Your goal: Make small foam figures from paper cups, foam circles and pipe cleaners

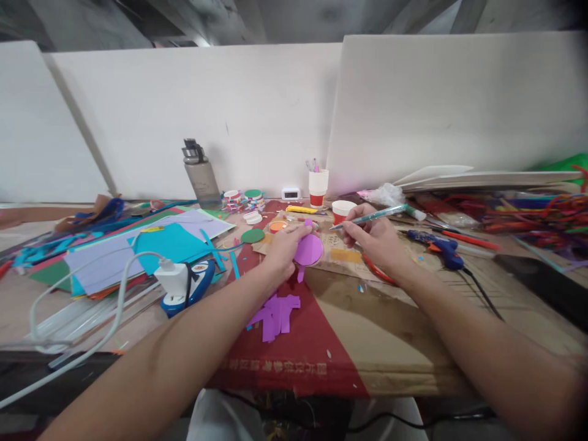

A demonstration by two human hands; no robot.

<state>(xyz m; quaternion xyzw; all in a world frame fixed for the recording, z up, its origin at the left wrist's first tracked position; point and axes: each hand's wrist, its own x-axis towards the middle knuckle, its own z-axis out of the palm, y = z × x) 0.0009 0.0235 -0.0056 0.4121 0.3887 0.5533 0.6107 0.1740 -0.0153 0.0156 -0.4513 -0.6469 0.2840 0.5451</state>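
Flattened cardboard [413,331] is covering the table, and near its middle the left hand [282,248] is closing its fingers on a purple paper disc [309,250], holding it just above the board. The right hand [374,239] is gripping a green pen [372,217], its tip pointing toward the disc and lying close beside it. Purple scraps [274,315] are lying on the cardboard just under the left forearm.

two hands [285,248] [374,239], one pen [372,217], one purple disc [309,250], two paper cups [318,187] [343,211]
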